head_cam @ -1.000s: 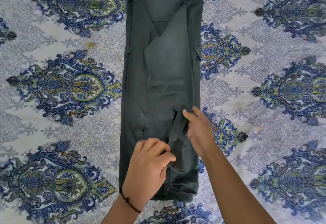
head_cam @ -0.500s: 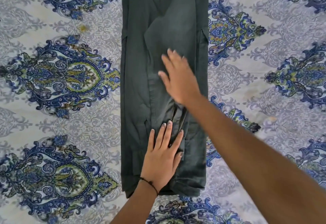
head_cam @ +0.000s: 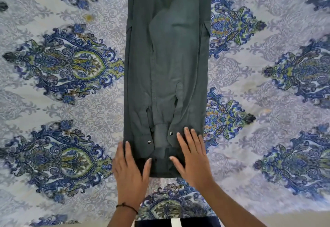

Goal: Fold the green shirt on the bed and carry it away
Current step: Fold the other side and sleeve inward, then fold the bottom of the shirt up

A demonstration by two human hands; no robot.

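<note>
The green shirt [head_cam: 169, 66] lies flat on the bed [head_cam: 62, 101] as a long narrow strip. Its sides are turned in and both sleeves run down the middle. The collar end runs out of view at the top. The two cuffs end just above the hem, each showing a snap: the left snap [head_cam: 149, 142] and the right snap [head_cam: 171, 133].

State of the hands:
- My left hand [head_cam: 130, 171] lies with straight fingers at the near left corner. The thumb rests on the hem and the outer fingers lie along the shirt's edge, partly on the bedspread. It grips nothing.
- My right hand [head_cam: 192, 158] lies flat with spread fingers on the near right corner. It grips nothing.

Judged step: the lengthwise fold, hem toward collar, not yet begun.

Possible faults from here:
1. Sleeves slide out. Cause: the hem is lifted without the cuffs pinched in with it, as they lie loose on top.
2. Skewed fold. Cause: my left hand sits half off the fabric, so the two corners may rise unevenly.
3. Bulge at the crease. Cause: the fabric bunched above the cuffs is folded over unsmoothed.
4. Bundle opens while carried. Cause: thin, limp cloth lifted by one edge only.
</note>
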